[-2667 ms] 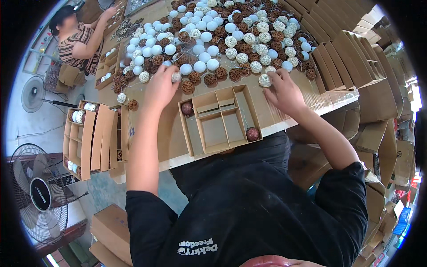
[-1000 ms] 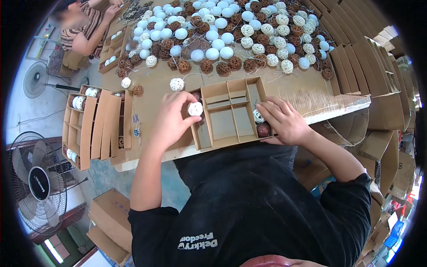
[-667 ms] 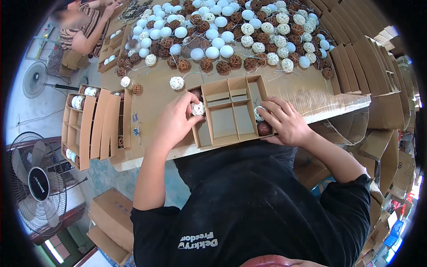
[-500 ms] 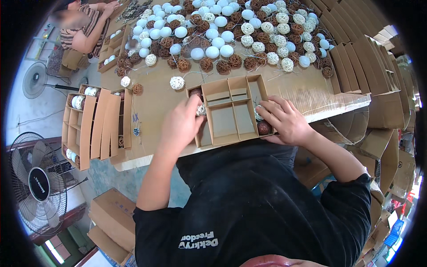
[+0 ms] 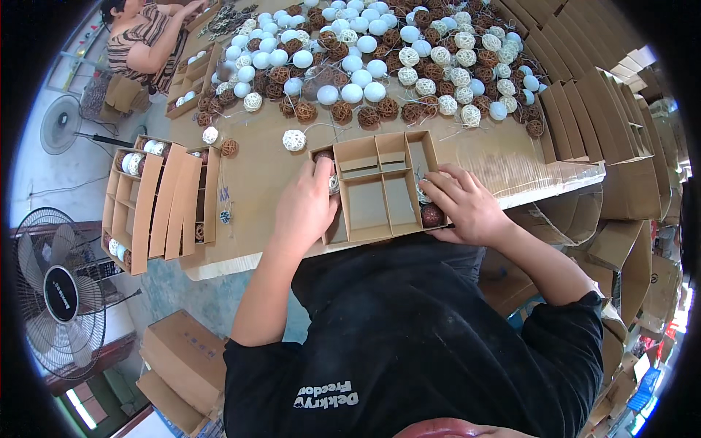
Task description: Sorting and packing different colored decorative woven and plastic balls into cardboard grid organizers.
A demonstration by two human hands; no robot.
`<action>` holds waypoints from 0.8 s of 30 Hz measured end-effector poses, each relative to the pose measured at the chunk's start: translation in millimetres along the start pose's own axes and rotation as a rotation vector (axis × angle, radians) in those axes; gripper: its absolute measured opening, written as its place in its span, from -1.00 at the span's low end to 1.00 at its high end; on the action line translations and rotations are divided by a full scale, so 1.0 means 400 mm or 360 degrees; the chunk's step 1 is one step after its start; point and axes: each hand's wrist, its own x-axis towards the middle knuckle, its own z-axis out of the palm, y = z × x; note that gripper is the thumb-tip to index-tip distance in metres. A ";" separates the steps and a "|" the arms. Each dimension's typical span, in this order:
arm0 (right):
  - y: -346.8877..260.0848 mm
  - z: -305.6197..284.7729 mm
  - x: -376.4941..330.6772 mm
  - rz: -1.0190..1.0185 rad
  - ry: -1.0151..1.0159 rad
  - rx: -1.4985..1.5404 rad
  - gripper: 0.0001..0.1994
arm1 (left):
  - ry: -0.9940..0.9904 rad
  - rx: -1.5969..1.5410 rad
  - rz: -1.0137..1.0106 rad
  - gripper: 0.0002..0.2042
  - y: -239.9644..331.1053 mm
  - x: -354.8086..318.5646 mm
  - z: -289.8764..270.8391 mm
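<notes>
A divided cardboard box (image 5: 364,207) lies near the table's front edge, its middle compartments bare. My left hand (image 5: 303,206) closes its fingertips around a white rattan ball (image 5: 334,184) in the left column. Behind these fingers, a dark red glittery ball (image 5: 323,155) sits partly hidden in the far left corner. Over the right side curls my right hand (image 5: 469,206), fingertips on another white rattan ball (image 5: 421,193) that they mostly cover. Just below them, a second dark red ball (image 5: 432,214) fills the near right corner, with my right thumb by the box's near edge.
A pile of white, brown and pale-blue balls (image 5: 350,93) with wires covers the far table (image 5: 263,175). Partly filled divided boxes (image 5: 150,204) stand at left; cardboard trays (image 5: 577,120) stack at right. A co-worker (image 5: 150,47) sits far left. Fans (image 5: 62,292) stand beyond the table.
The whole view has shifted slightly. My right fingers have slid a little nearer along the box's right side, and more of the dark red ball there shows. My left hand stays at its ball.
</notes>
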 end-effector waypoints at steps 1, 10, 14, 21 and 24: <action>-0.002 -0.003 0.000 0.0003 -0.0006 0.0024 -0.12 | 0.0007 0.0001 0.0006 -0.57 0.002 -0.001 -0.004; 0.001 -0.031 0.018 0.0099 -0.0063 0.0070 -0.20 | 0.0158 -0.0542 -0.0121 -0.67 -0.034 -0.026 -0.068; 0.014 -0.042 0.029 0.0123 -0.0085 0.0118 -0.19 | 0.0286 -0.0623 -0.0297 -0.77 -0.099 -0.058 -0.044; 0.053 -0.147 0.095 0.0202 -0.0041 0.0570 -0.33 | 0.0653 -0.0191 -0.0172 -0.92 -0.141 -0.108 0.087; 0.066 -0.159 0.197 0.0292 0.0267 0.0627 -0.49 | 0.0604 -0.0163 -0.0306 -0.90 -0.135 -0.107 0.084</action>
